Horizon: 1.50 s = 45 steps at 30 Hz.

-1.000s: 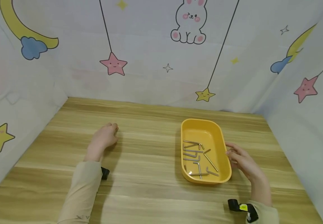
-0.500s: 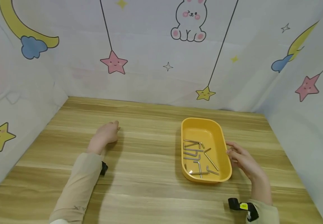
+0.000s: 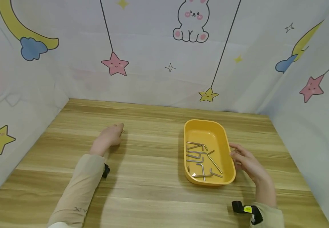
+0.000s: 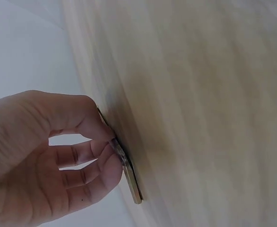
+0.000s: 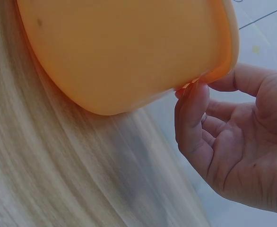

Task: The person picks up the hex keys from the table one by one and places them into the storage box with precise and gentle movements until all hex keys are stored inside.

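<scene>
In the head view my left hand (image 3: 107, 139) is low over the left part of the table. It pinches a slim brass-coloured hex key (image 4: 133, 182) between thumb and fingertips, close to the wood; the fingers hide part of it. My right hand (image 3: 250, 164) grips the right rim of a yellow plastic tray (image 3: 207, 134), thumb and fingers on either side of the edge in the right wrist view. Inside lie several silvery L-shaped hex keys (image 3: 197, 153), mostly along the left side, plus a brass-coloured one (image 3: 216, 164) nearer the right wall.
The wood-grain table (image 3: 153, 190) is walled at the back and sides by a white cloth (image 3: 147, 85) printed with stars, moons and a rabbit. Black camera straps (image 3: 245, 209) sit at the wrists. A wide stretch of table separates the left hand from the tray.
My left hand has shifted slightly forward and to the right, turning a little, with the hex key pinched in it. My right hand and the tray have stayed put.
</scene>
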Tool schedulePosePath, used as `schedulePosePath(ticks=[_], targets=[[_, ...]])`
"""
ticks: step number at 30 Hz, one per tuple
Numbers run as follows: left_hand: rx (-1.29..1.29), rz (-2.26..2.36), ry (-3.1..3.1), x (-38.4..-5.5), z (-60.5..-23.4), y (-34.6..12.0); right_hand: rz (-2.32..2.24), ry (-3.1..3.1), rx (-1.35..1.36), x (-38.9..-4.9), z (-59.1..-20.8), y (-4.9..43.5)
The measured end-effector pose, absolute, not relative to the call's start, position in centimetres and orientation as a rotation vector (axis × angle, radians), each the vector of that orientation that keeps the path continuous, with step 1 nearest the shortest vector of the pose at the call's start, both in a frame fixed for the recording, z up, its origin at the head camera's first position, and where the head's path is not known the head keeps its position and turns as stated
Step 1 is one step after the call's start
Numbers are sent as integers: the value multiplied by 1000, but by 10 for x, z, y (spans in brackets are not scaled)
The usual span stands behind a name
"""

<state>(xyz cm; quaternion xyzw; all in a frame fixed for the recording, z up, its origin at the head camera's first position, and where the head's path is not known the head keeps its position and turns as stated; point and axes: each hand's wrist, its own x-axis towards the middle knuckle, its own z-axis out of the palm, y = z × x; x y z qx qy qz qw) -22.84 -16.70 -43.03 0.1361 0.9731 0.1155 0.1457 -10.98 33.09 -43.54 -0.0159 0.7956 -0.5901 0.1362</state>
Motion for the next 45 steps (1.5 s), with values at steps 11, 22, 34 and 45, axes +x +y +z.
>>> schedulePosePath(ticks=[11,22,34,45], targets=[[433,320,2829,-232,-433,-164,-1708,2305,-44,-109,-433,331],[542,278,2934,-228,-434,-156,-1699,2308,-33,-110,-431,328],[621,355,2963,-221,-419,-129,-1703,2305,-24,-110,-431,329],[768,371,3031,-211,-404,-95,-1694,2317,-14,-109,-431,329]])
